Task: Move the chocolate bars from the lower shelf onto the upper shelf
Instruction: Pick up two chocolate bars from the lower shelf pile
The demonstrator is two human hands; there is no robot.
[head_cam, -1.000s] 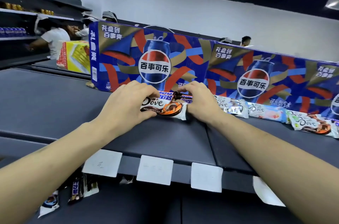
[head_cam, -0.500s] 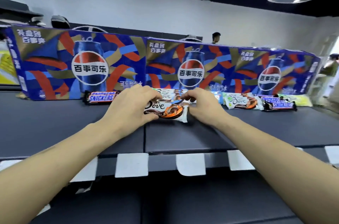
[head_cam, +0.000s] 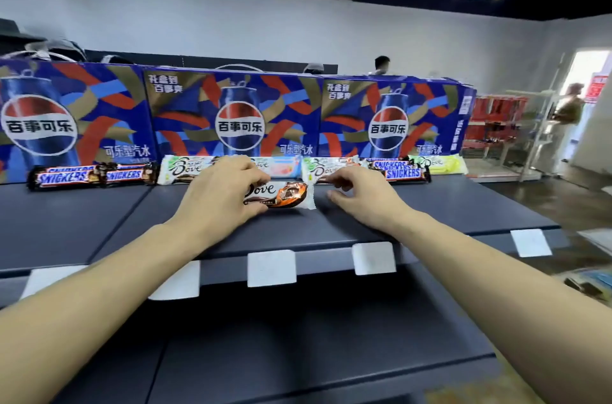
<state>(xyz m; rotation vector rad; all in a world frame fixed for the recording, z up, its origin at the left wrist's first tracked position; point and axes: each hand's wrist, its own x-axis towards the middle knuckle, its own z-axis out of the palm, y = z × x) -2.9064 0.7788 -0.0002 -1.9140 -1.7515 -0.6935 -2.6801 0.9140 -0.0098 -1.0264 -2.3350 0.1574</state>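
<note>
Dark grey metal, that's the upper shelf (head_cam: pixel 99 221), and along its back stand three blue cola cartons (head_cam: pixel 231 115) side by side, closed, so what they hold cannot be told. Right in front of them runs a row of bars: two Snickers bars (head_cam: pixel 89 175) at the left, a white Dove bar (head_cam: pixel 180 169) next, a pink-and-white bar (head_cam: pixel 281 168) behind the hands, another white Dove bar (head_cam: pixel 326 168), two more Snickers (head_cam: pixel 402 170) stacked, and a yellow-green bar (head_cam: pixel 438 165) at the far right. Out in front of that row, lying flat on the upper shelf, is the brown Dove bar (head_cam: pixel 284 194). The left hand (head_cam: pixel 222 196) grips its left end, thumb beneath the near edge and fingers (head_cam: pixel 246 171) curled over the top. The right hand (head_cam: pixel 359 191) hovers just right of the wrapper's white tail, apart from it, fingers loosely bent and holding nothing. White price tags (head_cam: pixel 271 267) hang along the shelf's front lip. Below, the lower shelf (head_cam: pixel 298 354) shows dark bare panels.
</note>
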